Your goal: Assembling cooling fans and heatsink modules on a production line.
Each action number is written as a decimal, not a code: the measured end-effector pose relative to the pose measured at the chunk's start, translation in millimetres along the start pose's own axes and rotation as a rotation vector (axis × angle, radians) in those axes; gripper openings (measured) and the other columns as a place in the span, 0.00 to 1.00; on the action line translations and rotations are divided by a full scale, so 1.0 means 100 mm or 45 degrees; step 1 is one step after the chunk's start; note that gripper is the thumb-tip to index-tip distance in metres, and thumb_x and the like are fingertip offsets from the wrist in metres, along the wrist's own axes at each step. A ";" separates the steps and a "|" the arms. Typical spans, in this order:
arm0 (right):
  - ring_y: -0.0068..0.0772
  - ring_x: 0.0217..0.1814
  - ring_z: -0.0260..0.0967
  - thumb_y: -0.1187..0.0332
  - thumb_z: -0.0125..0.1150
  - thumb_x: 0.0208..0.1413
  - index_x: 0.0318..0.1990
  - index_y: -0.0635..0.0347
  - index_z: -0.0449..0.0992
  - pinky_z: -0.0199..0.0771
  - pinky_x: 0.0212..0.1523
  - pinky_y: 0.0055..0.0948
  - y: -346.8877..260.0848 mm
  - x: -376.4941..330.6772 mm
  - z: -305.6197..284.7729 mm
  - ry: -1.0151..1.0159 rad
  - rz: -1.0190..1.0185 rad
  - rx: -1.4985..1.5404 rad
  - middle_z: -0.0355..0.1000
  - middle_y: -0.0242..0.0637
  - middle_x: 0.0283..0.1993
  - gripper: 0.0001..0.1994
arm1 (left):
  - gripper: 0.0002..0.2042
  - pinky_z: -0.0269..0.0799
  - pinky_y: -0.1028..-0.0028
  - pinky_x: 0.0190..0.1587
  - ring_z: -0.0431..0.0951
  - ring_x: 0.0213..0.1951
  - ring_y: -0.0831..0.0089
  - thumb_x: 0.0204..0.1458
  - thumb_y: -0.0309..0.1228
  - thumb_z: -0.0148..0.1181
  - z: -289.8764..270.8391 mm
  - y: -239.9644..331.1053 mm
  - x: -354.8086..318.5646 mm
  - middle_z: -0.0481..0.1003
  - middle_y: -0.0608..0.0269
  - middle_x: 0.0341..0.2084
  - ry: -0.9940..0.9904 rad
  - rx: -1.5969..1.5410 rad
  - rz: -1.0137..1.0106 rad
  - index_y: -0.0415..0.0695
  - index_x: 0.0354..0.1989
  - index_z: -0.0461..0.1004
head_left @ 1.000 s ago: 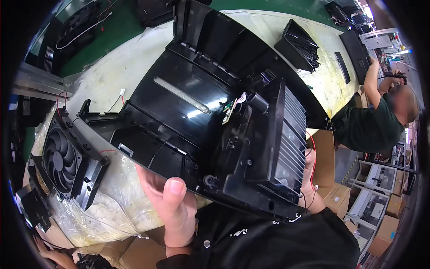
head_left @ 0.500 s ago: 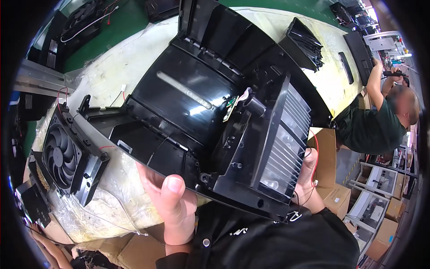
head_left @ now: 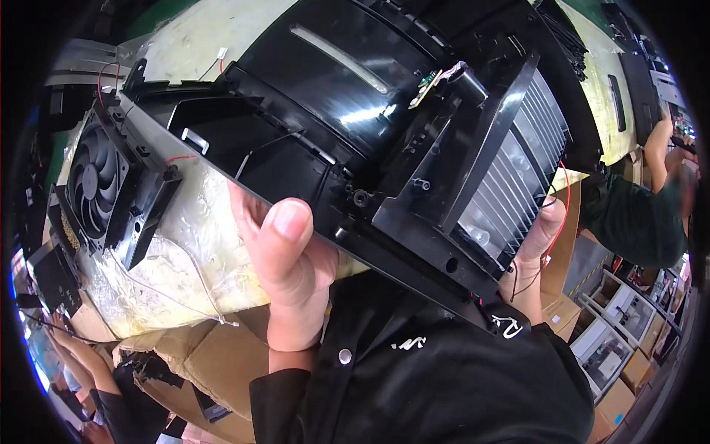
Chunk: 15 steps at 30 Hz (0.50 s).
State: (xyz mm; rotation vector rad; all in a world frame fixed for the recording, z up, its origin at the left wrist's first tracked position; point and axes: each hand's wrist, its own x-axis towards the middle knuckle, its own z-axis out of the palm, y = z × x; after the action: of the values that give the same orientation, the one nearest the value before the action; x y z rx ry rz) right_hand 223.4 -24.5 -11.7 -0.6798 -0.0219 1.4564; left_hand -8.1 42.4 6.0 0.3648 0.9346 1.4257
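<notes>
A large black plastic housing [head_left: 296,174] is held up before me, with its inner side showing. My left hand [head_left: 285,251] grips its near left edge, thumb on the inside and fingers behind. Around the right end, beside a slatted grille with clear panels [head_left: 510,177], curls my right hand [head_left: 543,229]; its fingers are partly hidden by the housing. Inside sits a small green circuit board [head_left: 425,89] with wires. A glossy black panel [head_left: 333,66] with a long pale slot spans the far part. A red wire [head_left: 567,200] hangs near my right hand.
To the left, a black fan in a frame [head_left: 92,177] lies on the plastic-covered table [head_left: 200,266]. A thin cable [head_left: 192,292] trails there. Torn cardboard [head_left: 200,355] is below. People work at the right [head_left: 636,200] and lower left [head_left: 89,362]. Black strips [head_left: 562,41] lie far right.
The housing has shifted up and to the right in view and looks larger. Both hands keep their hold on it. The surroundings have also shifted, and more of the lower-left person shows.
</notes>
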 end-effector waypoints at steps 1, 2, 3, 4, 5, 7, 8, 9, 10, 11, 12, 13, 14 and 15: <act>0.45 0.46 0.75 0.66 0.56 0.44 0.52 0.68 0.71 0.78 0.48 0.43 0.00 0.00 0.00 -0.003 0.018 0.009 0.75 0.49 0.47 0.25 | 0.41 0.65 0.65 0.59 0.70 0.54 0.63 0.38 0.33 0.64 0.01 0.01 0.00 0.67 0.54 0.52 0.002 0.007 0.004 0.37 0.64 0.54; 0.45 0.45 0.75 0.66 0.56 0.44 0.52 0.69 0.71 0.78 0.47 0.43 -0.01 0.00 -0.02 -0.002 0.031 0.018 0.75 0.49 0.46 0.25 | 0.41 0.66 0.65 0.58 0.70 0.53 0.63 0.38 0.34 0.64 0.03 0.01 -0.01 0.67 0.54 0.52 -0.015 -0.014 -0.001 0.37 0.64 0.54; 0.45 0.52 0.73 0.61 0.53 0.47 0.54 0.68 0.70 0.71 0.56 0.42 -0.03 0.03 -0.12 -0.246 0.089 0.092 0.73 0.49 0.52 0.27 | 0.41 0.67 0.65 0.58 0.71 0.53 0.63 0.38 0.34 0.64 0.04 0.01 0.00 0.67 0.54 0.52 -0.031 -0.036 -0.006 0.37 0.64 0.54; 0.45 0.52 0.73 0.61 0.53 0.47 0.54 0.68 0.70 0.71 0.56 0.42 -0.05 0.03 -0.16 -0.244 0.086 0.099 0.73 0.49 0.52 0.27 | 0.41 0.67 0.65 0.58 0.71 0.53 0.63 0.38 0.34 0.64 0.03 0.00 0.01 0.67 0.54 0.52 -0.034 -0.029 -0.007 0.37 0.64 0.54; 0.45 0.51 0.73 0.61 0.53 0.47 0.53 0.68 0.70 0.71 0.56 0.41 -0.06 0.03 -0.19 -0.205 0.055 0.080 0.74 0.49 0.51 0.26 | 0.41 0.67 0.65 0.58 0.71 0.53 0.62 0.38 0.34 0.64 0.01 0.00 0.02 0.67 0.54 0.52 -0.062 -0.015 -0.019 0.37 0.64 0.54; 0.45 0.50 0.74 0.60 0.53 0.48 0.52 0.68 0.71 0.72 0.55 0.41 -0.04 0.03 -0.18 -0.172 -0.002 0.058 0.74 0.49 0.50 0.25 | 0.41 0.67 0.65 0.58 0.71 0.53 0.62 0.38 0.35 0.64 0.02 0.00 0.02 0.67 0.54 0.52 -0.089 0.006 -0.030 0.37 0.64 0.54; 0.45 0.50 0.74 0.60 0.53 0.48 0.52 0.68 0.71 0.72 0.55 0.41 -0.04 0.03 -0.17 -0.168 0.000 0.066 0.74 0.49 0.50 0.25 | 0.41 0.67 0.65 0.58 0.70 0.53 0.62 0.38 0.34 0.64 0.05 0.00 0.01 0.67 0.54 0.52 -0.075 -0.026 -0.004 0.37 0.64 0.54; 0.45 0.50 0.74 0.60 0.53 0.48 0.52 0.68 0.71 0.72 0.55 0.41 -0.04 0.04 -0.16 -0.141 -0.017 0.032 0.74 0.49 0.51 0.25 | 0.41 0.67 0.64 0.58 0.70 0.53 0.62 0.38 0.34 0.64 0.07 -0.01 0.01 0.67 0.54 0.52 -0.061 -0.058 0.022 0.37 0.64 0.54; 0.45 0.50 0.74 0.60 0.54 0.48 0.52 0.68 0.71 0.72 0.55 0.41 -0.05 0.04 -0.16 -0.113 -0.033 -0.002 0.74 0.49 0.51 0.25 | 0.41 0.67 0.64 0.58 0.70 0.53 0.62 0.38 0.34 0.64 0.05 -0.03 0.02 0.67 0.54 0.52 -0.058 -0.051 0.021 0.37 0.64 0.54; 0.45 0.50 0.74 0.60 0.54 0.48 0.52 0.68 0.71 0.72 0.55 0.41 -0.05 0.05 -0.15 -0.114 -0.033 0.002 0.74 0.49 0.51 0.25 | 0.41 0.67 0.64 0.58 0.70 0.53 0.62 0.38 0.34 0.64 0.04 -0.06 0.05 0.66 0.54 0.53 -0.010 -0.014 0.035 0.37 0.64 0.53; 0.45 0.50 0.74 0.60 0.54 0.48 0.53 0.68 0.71 0.72 0.55 0.41 -0.06 0.06 -0.14 -0.129 -0.001 0.007 0.73 0.50 0.51 0.25 | 0.42 0.67 0.64 0.58 0.70 0.54 0.62 0.38 0.33 0.64 0.02 -0.08 0.07 0.66 0.54 0.53 0.038 0.023 0.050 0.37 0.64 0.53; 0.45 0.51 0.74 0.60 0.54 0.48 0.53 0.68 0.70 0.71 0.56 0.41 -0.07 0.07 -0.14 -0.144 0.032 0.012 0.73 0.50 0.52 0.26 | 0.42 0.67 0.64 0.58 0.70 0.54 0.62 0.38 0.33 0.64 0.00 -0.08 0.09 0.66 0.54 0.53 0.040 0.024 0.052 0.37 0.64 0.53; 0.46 0.51 0.73 0.61 0.54 0.48 0.54 0.68 0.70 0.71 0.56 0.41 -0.08 0.07 -0.14 -0.157 0.061 0.016 0.73 0.51 0.52 0.26 | 0.41 0.67 0.64 0.58 0.71 0.53 0.62 0.38 0.33 0.64 -0.01 -0.08 0.11 0.66 0.54 0.53 0.011 0.048 0.033 0.37 0.64 0.53; 0.46 0.51 0.73 0.61 0.54 0.48 0.54 0.68 0.70 0.71 0.57 0.41 -0.08 0.07 -0.15 -0.160 0.043 0.034 0.72 0.51 0.53 0.26 | 0.41 0.68 0.63 0.58 0.71 0.53 0.62 0.39 0.32 0.64 -0.01 -0.07 0.13 0.65 0.54 0.54 -0.016 0.071 0.015 0.37 0.64 0.53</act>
State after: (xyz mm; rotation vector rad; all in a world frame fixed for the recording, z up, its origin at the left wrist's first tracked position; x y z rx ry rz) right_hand 238.2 -24.2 -23.0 -0.5684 -0.0886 1.5277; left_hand -5.5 52.8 -4.2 0.4210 0.9650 1.4089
